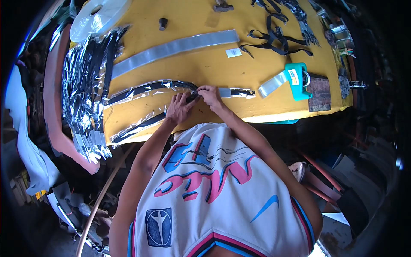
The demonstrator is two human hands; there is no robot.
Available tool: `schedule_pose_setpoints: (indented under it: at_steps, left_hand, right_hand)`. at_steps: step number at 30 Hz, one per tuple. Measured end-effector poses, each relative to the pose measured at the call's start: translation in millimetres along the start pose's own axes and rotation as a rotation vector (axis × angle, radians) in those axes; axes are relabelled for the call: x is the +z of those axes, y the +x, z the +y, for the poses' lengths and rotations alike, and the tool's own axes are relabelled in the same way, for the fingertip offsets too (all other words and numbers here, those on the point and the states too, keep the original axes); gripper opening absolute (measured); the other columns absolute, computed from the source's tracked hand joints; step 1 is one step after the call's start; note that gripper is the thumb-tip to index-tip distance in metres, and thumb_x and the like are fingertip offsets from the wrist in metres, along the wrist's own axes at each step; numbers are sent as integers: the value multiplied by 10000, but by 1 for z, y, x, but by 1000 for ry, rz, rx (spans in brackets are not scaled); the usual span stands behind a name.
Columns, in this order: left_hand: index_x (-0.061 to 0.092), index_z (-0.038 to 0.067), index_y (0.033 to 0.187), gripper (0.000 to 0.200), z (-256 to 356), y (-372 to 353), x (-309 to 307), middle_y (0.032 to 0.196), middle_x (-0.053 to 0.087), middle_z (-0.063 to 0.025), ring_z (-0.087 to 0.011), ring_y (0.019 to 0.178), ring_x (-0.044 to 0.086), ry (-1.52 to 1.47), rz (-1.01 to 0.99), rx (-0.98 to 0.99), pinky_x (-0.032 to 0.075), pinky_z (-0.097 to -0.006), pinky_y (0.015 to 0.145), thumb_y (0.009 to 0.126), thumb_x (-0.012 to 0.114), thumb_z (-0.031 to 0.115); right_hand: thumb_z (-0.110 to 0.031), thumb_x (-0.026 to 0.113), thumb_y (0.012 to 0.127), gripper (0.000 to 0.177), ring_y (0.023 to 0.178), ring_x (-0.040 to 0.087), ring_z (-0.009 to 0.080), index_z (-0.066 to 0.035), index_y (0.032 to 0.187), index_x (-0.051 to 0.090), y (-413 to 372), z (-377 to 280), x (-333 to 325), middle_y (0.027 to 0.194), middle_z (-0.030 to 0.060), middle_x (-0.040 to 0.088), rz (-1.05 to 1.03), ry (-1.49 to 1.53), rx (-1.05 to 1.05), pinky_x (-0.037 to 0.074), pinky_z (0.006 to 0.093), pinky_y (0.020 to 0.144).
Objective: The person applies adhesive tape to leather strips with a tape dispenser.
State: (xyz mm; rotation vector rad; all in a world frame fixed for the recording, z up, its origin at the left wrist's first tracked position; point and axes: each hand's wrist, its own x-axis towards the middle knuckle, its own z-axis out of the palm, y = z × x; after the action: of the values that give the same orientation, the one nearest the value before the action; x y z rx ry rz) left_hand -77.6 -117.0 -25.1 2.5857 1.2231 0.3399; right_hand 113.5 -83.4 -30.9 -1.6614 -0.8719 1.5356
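Observation:
My left hand [180, 108] is closed around a folded black strap [150, 89], its fingertips right beside those of my right hand. My right hand [209, 97] pinches the same strap at its bend, thumb and fingers pressed together. Clear plastic sleeves cover the strap's two lengths, which run leftward across the yellow table [231, 79]. Just right of my right hand lies another sleeved piece with a black end fitting [242, 93]. The small part between my fingertips is mostly hidden.
A pile of sleeved black straps [87, 85] hangs over the table's left edge. Beyond my hands lie a flat clear plastic strip [175, 48], loose black straps [276, 40] and a hammer [223, 6]. A green tape dispenser [296, 81] stands at right, a plastic roll [97, 17] far left.

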Motion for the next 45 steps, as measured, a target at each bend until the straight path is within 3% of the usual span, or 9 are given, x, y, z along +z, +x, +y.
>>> schedule_pose_setpoints:
  at_steps: [7,13,15,19,24,31,34,39,45]
  left_hand:
    - [539,314,1445,640,0,0,1,1348,497,-167,-369,1210,500,-1,18,4,412,-497,1024,832,663,182]
    - [541,315,1409,608,0,0,1,1340,493,-158,-366,1194,502,-14,44,14,423,-502,1004,829,662,180]
    - [538,303,1408,603,1,0,1,1336,496,-158,-365,1184,508,-4,39,13,425,-497,1001,831,659,177]
    - [506,270,1451,634,3,3,3,1333,500,-131,-327,1168,528,-44,94,-54,437,-456,972,841,659,188]
    - [493,245,1483,652,9,9,-14,1306,515,-154,-335,1120,547,-49,67,-72,434,-463,949,851,647,195]
    - [508,210,1473,649,16,21,-28,1271,529,-168,-320,1103,537,88,9,-86,418,-457,880,846,669,259]
    - [499,178,1471,660,21,19,-26,1266,530,-165,-327,1117,533,48,21,-105,410,-470,897,845,679,288]
    - [501,149,1454,621,24,21,-18,1371,493,-171,-350,1269,480,62,70,-100,376,-511,1023,885,670,333]
    - [533,120,1392,517,20,31,-13,1455,471,-141,-319,1393,411,65,52,-58,315,-542,1120,934,634,337]
  right_hand:
    - [-94,698,773,136,702,689,169,-37,868,777,11,22,4,767,83,743,70,-92,-96,536,322,665]
    - [-86,683,776,353,577,670,203,-41,1124,710,1,10,9,716,146,698,160,-87,-48,550,349,567]
    - [-27,677,817,489,469,537,122,-54,1296,580,-2,3,10,657,59,611,122,-145,-45,433,304,427]
    - [-58,679,823,491,481,580,148,-60,1298,554,-9,-5,12,694,71,632,205,-188,-38,473,317,440]
    - [-160,680,865,506,592,713,308,-66,1322,483,-16,-14,6,944,232,710,154,-314,-21,583,412,609]
    - [-208,712,892,540,511,687,269,-97,1341,435,-32,-23,1,815,198,709,154,-452,-141,565,393,527]
    - [-222,681,888,628,671,722,370,-95,1422,376,-35,-27,-7,954,247,713,45,-529,-1,583,474,707]
    - [-174,669,827,766,970,690,428,-115,1521,348,-49,-30,-42,1070,265,701,25,-976,-234,545,518,874]
    - [-214,718,860,548,1182,563,328,-112,1366,532,-49,-16,-108,1294,122,538,11,-1159,-551,448,487,999]
